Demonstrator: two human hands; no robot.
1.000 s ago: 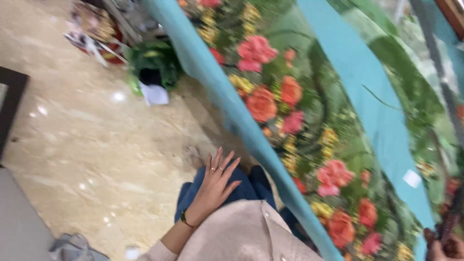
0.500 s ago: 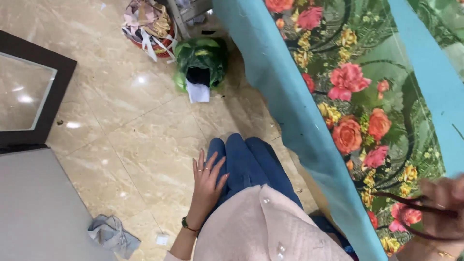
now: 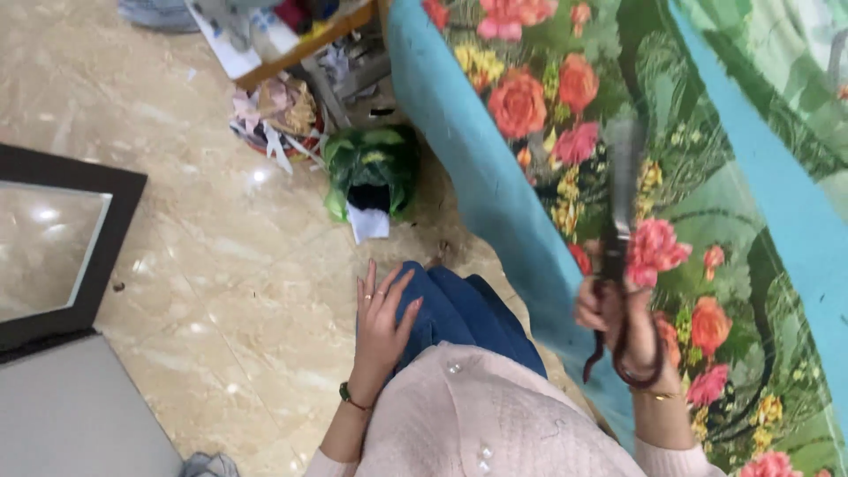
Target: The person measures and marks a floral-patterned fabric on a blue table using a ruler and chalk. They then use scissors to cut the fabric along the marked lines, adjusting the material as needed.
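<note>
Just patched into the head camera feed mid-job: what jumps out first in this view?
The big floral fabric with red and pink flowers and turquoise bands fills the right side. Over it, the right hand grips dark-handled scissors, blades pointing up and blurred. The left hand rests flat on the blue-jeaned knee at bottom centre, above the glossy beige marble floor, with a black-framed glass panel at the left edge.

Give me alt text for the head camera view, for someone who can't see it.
Seen from above, a seated person's right hand holds dark-handled scissors over floral cloth with a blue border, blades pointing up. The left hand rests on a blue-jeaned knee above a marble floor.
</note>
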